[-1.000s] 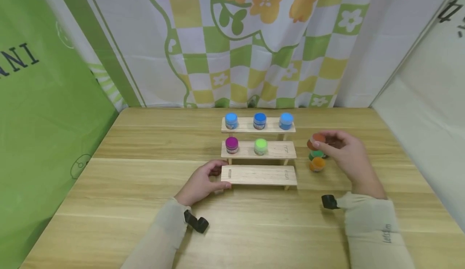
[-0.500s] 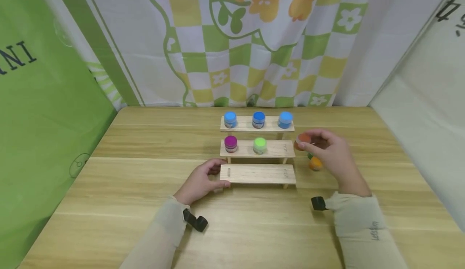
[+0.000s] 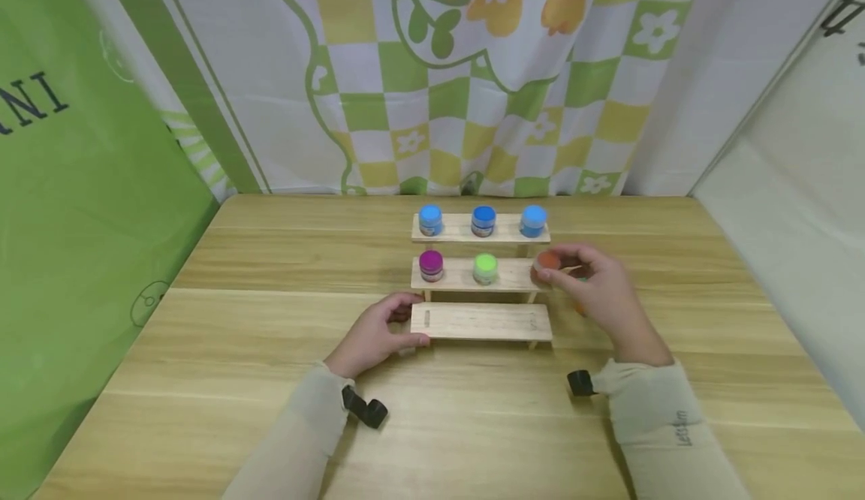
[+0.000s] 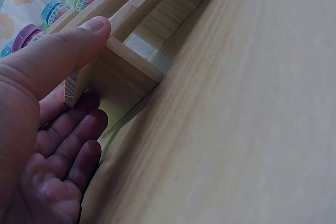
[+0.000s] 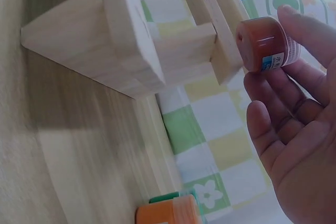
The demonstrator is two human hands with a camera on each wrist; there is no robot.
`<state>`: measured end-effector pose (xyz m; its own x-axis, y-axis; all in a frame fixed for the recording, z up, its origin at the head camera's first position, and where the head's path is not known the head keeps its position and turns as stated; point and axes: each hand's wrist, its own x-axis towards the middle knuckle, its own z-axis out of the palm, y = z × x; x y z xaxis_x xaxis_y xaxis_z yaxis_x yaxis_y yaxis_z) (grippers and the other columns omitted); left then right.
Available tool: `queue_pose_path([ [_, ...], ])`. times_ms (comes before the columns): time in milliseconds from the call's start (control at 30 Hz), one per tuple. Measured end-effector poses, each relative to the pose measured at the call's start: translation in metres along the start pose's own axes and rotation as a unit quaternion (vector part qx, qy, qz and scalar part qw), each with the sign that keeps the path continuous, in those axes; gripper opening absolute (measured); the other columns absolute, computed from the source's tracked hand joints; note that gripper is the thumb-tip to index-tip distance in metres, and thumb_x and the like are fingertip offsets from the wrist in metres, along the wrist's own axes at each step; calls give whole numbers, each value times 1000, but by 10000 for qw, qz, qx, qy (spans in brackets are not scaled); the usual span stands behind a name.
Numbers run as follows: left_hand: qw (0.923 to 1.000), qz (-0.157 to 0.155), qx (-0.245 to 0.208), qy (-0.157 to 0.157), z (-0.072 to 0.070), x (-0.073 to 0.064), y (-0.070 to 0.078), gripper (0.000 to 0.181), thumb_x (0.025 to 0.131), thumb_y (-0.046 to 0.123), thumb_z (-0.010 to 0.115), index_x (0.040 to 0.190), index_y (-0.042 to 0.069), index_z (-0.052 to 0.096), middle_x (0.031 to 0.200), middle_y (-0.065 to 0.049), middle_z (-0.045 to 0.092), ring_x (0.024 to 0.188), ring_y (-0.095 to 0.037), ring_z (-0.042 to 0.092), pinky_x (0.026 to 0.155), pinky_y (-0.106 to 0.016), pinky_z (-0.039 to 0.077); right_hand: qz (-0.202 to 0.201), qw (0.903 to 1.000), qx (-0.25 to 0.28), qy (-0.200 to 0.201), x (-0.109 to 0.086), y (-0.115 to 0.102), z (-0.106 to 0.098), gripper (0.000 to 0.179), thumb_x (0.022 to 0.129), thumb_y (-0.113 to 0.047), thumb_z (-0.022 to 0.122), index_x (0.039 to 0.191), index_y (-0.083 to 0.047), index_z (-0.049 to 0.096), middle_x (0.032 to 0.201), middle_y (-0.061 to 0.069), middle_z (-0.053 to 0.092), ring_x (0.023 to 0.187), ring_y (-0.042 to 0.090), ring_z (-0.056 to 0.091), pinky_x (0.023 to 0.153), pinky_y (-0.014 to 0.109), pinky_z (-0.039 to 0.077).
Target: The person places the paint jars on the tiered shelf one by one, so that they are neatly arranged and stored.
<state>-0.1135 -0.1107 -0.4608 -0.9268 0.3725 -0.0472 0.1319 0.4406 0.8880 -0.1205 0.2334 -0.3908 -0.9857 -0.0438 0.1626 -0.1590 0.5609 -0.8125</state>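
Observation:
My right hand [image 3: 604, 297] pinches a reddish-brown paint jar [image 5: 262, 44] between thumb and fingers, at the right end of the middle step. Whether the jar touches the wood I cannot tell. At the left end of the three-step wooden display stand [image 3: 486, 321], my left hand [image 3: 375, 335] grips the lowest step, thumb at the front and fingers behind. A purple jar [image 3: 431, 265] and a light green jar [image 3: 484, 268] stand on the middle step. Along the top step are two light blue jars [image 3: 430, 220] with a darker blue jar [image 3: 483, 221] between them.
An orange jar [image 5: 163, 212] and a green jar [image 5: 164, 198] stand on the wooden table [image 3: 270, 260] right of the stand, mostly hidden behind my right hand in the head view. A patterned curtain [image 3: 473, 109] hangs behind the table's far edge.
My right hand has carried the reddish-brown jar leftward, from above the green and orange jars to the middle step's right end. My left hand keeps its grip on the lowest step.

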Motion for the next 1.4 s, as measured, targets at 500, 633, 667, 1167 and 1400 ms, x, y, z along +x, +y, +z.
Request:
queue_pose_path([
  [500,10000,-21,45,-1,0,-1,-1,62,69,35,82,124,24,55,115,6,57,103,-15,55,92,-38,43,-162,9996,-140,-205,1,0,11,45,81,-39,69,118,-14,61,108,1,62,92,16,56,75,21,47],
  [633,10000,77,19,1,-1,-1,-1,62,69,37,81,124,25,54,114,5,58,102,-16,55,91,-39,43,-224,9992,-231,-226,1,0,12,45,82,-40,69,118,-15,61,107,1,62,90,16,57,74,21,48],
  [667,10000,96,25,10,-1,0,-1,62,69,37,81,124,25,54,114,5,58,102,-16,55,91,-39,43,-229,9991,-260,-242,1,0,12,45,82,-41,68,118,-16,61,107,0,62,90,17,57,74,21,48],
  [1167,9999,139,40,56,0,2,-6,62,67,41,81,122,28,55,112,6,59,101,-14,56,91,-38,43,-11,9992,-270,-286,1,-1,6,54,81,-47,67,123,-14,58,111,3,62,94,22,58,77,30,48],
  [1400,9999,109,69,35,0,1,-5,62,68,42,80,123,29,54,113,5,58,103,-15,55,91,-39,43,236,9995,-117,-160,0,-1,-4,48,86,-49,60,121,-15,59,114,1,61,95,19,55,74,22,46],
])
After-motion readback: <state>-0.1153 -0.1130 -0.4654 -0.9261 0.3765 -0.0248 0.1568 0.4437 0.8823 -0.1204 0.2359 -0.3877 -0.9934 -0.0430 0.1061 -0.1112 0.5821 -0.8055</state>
